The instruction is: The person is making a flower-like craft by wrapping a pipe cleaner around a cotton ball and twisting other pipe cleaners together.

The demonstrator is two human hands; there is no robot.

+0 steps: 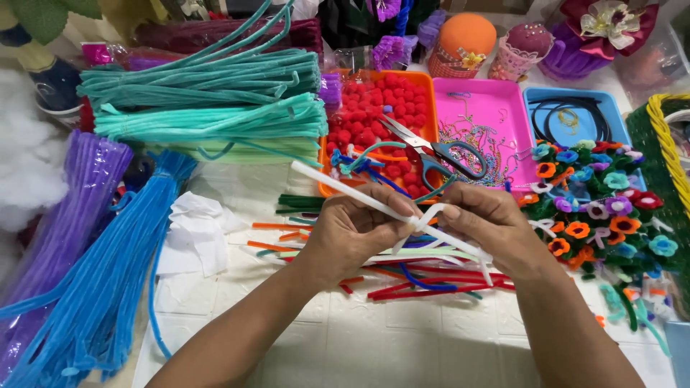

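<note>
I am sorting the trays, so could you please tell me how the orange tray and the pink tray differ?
The orange tray is heaped with red pompoms; the pink tray holds thin beaded chains. The scissors lie mostly across the orange tray, their handles reaching the pink one. Both are shallow, rectangular and side by side.

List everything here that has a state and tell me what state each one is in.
White pipe cleaner: gripped by both hands, partly looped.
Left hand: fingers closed on it.
Right hand: fingers pinching the loop.
Scissors: shut, lying across the orange tray and pink tray.
Orange tray: filled with red pompoms.
Blue pipe cleaners: bundled.
</note>
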